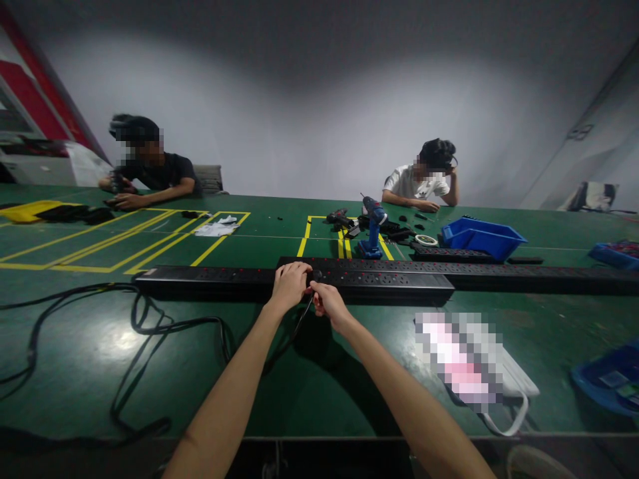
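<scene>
A long black power strip [389,287] with rows of sockets and small red marks lies across the green table in front of me. My left hand [290,285] rests over its top and front, fingers curled and pressed on it; the thumb is hidden. Just right of those fingers a dark plug-like piece [317,275] stands on the strip. My right hand [328,303] is closed in a pinch at this piece, where a thin black cable [301,322] hangs toward the table. The exact grip is partly hidden by the fingers. A second black power strip [524,275] lies close behind, reaching right.
Loose black cables [174,326] coil at left. A phone-like device [456,359] and white power bank [516,372] lie at right. Behind the strips are a blue drill [372,229], a tape roll [426,240] and a blue bin [484,238]. Two people sit across the table.
</scene>
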Tool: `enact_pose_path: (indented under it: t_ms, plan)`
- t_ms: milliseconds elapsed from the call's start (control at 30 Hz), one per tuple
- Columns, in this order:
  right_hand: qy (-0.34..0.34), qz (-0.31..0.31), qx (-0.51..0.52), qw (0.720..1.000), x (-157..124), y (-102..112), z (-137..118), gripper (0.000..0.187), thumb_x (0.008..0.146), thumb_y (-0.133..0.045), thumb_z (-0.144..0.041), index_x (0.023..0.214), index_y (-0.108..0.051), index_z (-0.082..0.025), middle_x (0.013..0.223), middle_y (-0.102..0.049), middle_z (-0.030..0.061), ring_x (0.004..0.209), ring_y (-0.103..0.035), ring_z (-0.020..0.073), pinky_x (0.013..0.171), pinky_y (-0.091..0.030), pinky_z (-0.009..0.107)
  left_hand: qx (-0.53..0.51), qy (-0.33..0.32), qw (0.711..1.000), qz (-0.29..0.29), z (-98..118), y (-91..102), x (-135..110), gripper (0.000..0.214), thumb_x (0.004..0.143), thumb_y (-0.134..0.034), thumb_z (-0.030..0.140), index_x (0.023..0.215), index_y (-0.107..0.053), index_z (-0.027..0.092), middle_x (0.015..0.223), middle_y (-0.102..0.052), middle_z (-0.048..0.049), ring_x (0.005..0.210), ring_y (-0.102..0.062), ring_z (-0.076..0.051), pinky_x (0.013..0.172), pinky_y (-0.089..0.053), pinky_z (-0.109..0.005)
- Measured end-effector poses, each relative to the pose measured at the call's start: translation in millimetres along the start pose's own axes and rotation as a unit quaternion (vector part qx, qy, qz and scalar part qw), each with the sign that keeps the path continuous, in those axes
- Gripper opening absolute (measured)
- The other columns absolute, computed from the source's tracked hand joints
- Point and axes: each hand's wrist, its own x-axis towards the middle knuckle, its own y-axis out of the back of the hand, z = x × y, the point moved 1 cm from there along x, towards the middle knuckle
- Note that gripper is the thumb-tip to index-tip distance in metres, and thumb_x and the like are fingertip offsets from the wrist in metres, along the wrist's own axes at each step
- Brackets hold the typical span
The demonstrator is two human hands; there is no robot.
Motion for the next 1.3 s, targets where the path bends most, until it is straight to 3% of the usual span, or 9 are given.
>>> enact_pose_path:
  t_ms: [367, 667, 1167, 1300]
  plan:
    - [-0.007, -0.001, 0.06, 0.998, 4, -2, 5, 0.037, 0.075, -0.07, -0.051, 0.072, -0.06, -0.016, 0.046, -0.039, -0.0085, 0.04, -0.031, 0.0055, 0.04, -0.025, 0.02, 0.007, 0.004, 1.0, -0.009, 2, 1.3, 0, 0.034, 0.093, -0.038, 0.017, 0.113, -0.064, 0.028, 0.128, -0.064, -0.0034, 0.123, -0.052, -0.022, 0.11, -0.031, -0.043]
    - [-0.002, 0.005, 0.136, 0.991, 4, -10, 4, 0.037, 0.073, -0.075, -0.05, 0.072, -0.056, -0.017, 0.045, -0.036, -0.0103, 0.038, -0.027, 0.0045, 0.039, -0.023, 0.019, 0.026, -0.004, 1.0, -0.003, -2, -1.6, -1, 0.034, 0.093, -0.04, 0.02, 0.117, -0.063, 0.028, 0.14, -0.057, -0.003, 0.14, -0.038, -0.025, 0.113, -0.03, -0.045]
    - [0.062, 0.019, 0.049, 0.997, 6, -6, 19, 0.044, 0.074, -0.068, -0.061, 0.068, -0.052, -0.02, 0.044, -0.033, -0.0103, 0.037, -0.029, 0.0054, 0.037, -0.024, 0.02, 0.022, 0.006, 1.0, 0.004, 0, -2.9, 0, 0.036, 0.091, -0.041, 0.018, 0.116, -0.064, 0.029, 0.136, -0.061, -0.0009, 0.135, -0.044, -0.025, 0.113, -0.03, -0.045]
    - [0.051, 0.021, 0.062, 0.997, 9, -6, 19, 0.043, 0.076, -0.068, -0.059, 0.069, -0.052, -0.02, 0.043, -0.032, -0.0109, 0.037, -0.027, 0.0053, 0.037, -0.025, 0.02, 0.021, 0.0, 1.0, 0.011, -1, -3.9, 0, 0.036, 0.092, -0.04, 0.019, 0.116, -0.064, 0.029, 0.137, -0.061, -0.0006, 0.135, -0.045, -0.024, 0.113, -0.03, -0.044]
